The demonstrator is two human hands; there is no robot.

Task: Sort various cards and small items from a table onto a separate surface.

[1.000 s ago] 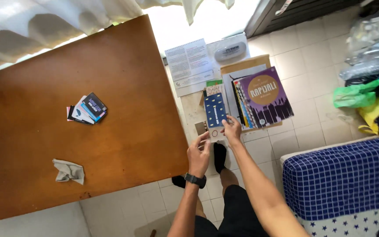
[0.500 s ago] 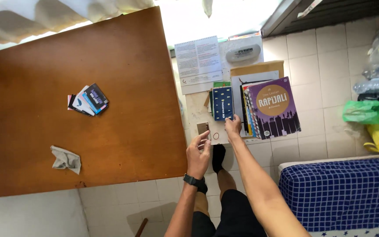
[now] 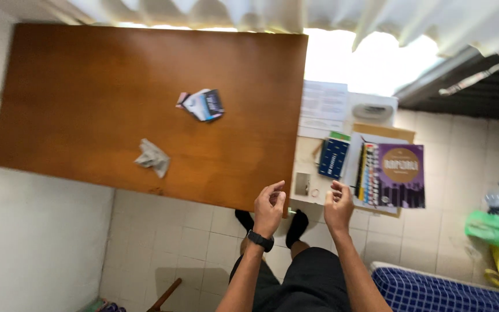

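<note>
Pulled back from the blue book (image 3: 333, 158) at centre right; left hand (image 3: 269, 209) and right hand (image 3: 339, 207) now loosely curled, seemingly empty.

Strong daylight through curtain (image 3: 295, 14) at top, overexposed patch beyond worktop (image 3: 116, 86) far edge. Sheen on worktop. Motion blur softens book covers (image 3: 399, 182). Wide-angle bending at edges. Floor dimmer.

cards (image 3: 202, 105) on table (image 3: 88, 86) | cloth (image 3: 152, 158) nearer (leftward) | books (image 3: 376, 170) on floor, right of table
</note>
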